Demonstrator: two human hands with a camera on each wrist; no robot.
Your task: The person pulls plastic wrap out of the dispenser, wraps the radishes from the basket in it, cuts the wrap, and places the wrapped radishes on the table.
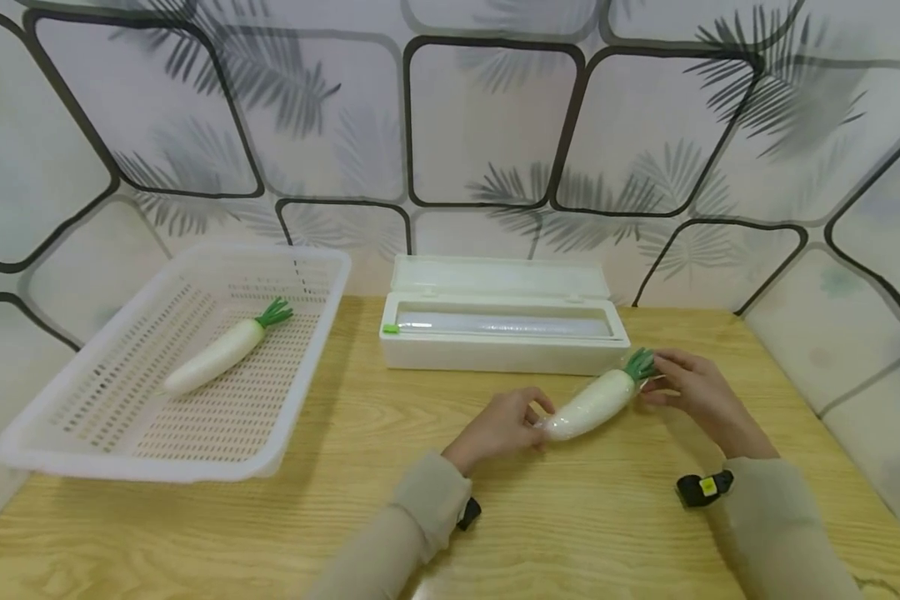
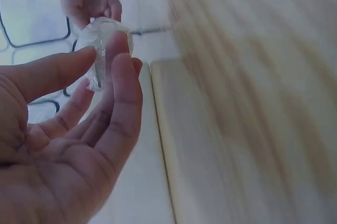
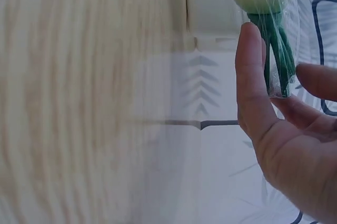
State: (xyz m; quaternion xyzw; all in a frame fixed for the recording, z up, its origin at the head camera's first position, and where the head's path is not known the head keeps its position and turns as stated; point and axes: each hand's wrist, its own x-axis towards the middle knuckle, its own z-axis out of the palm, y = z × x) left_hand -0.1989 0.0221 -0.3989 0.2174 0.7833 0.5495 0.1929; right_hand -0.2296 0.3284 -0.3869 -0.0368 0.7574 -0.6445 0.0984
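A white radish (image 1: 592, 406) with a green top, wrapped in clear film, is held over the table between both hands. My left hand (image 1: 498, 427) pinches its narrow end; in the left wrist view thumb and fingers close on the crinkled film (image 2: 97, 50). At the other end, my right hand (image 1: 696, 396) grips the film-covered green stalks (image 3: 284, 58) between thumb and fingers. Just behind the radish stands a white cling film box (image 1: 495, 354), its lid (image 1: 495, 277) raised and a film roll (image 1: 502, 323) inside.
On the left of the wooden table (image 1: 375, 517) sits a white perforated basket (image 1: 288, 417), holding another radish (image 1: 217, 358) with a green top and no visible film. A patterned wall covering (image 1: 487, 125) rises along the back and sides.
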